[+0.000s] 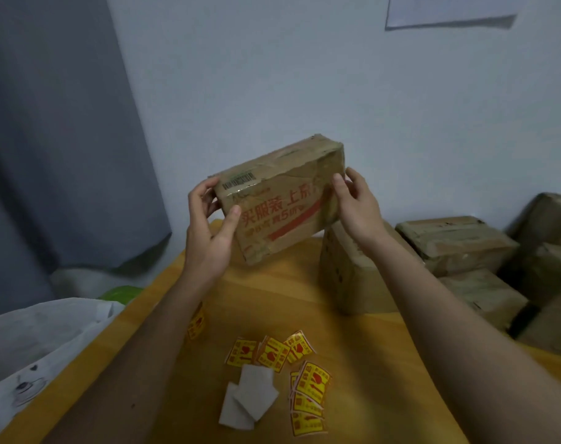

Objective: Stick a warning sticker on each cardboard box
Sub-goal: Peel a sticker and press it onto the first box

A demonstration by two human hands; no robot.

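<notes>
The person held 1 cardboard box (280, 200) up in the air above the far end of the wooden worktop (272, 302), tilted so its right end sat higher than its left. The left hand (208, 225) gripped the box's lower left end, thumb laid across the printed front face and fingers wrapped behind. The right hand (357, 203) clasped the upper right end, its thumb on the front edge and the fingers curled round the side. Red lettering and a red stripe ran across the front face, with a barcode label near the top left. On the worktop nearer the person lay a loose scatter of yellow and red warning stickers (292, 373), several overlapping, with 2 white backing papers (248, 398) just beside them. Another sticker (196, 323) lay partly hidden under the left forearm. Just beyond the right wrist stood a second box (352, 277) on the worktop, and more boxes (464, 248) were heaped to the right. White plastic bags (32, 341) lay off the worktop's left edge.
</notes>
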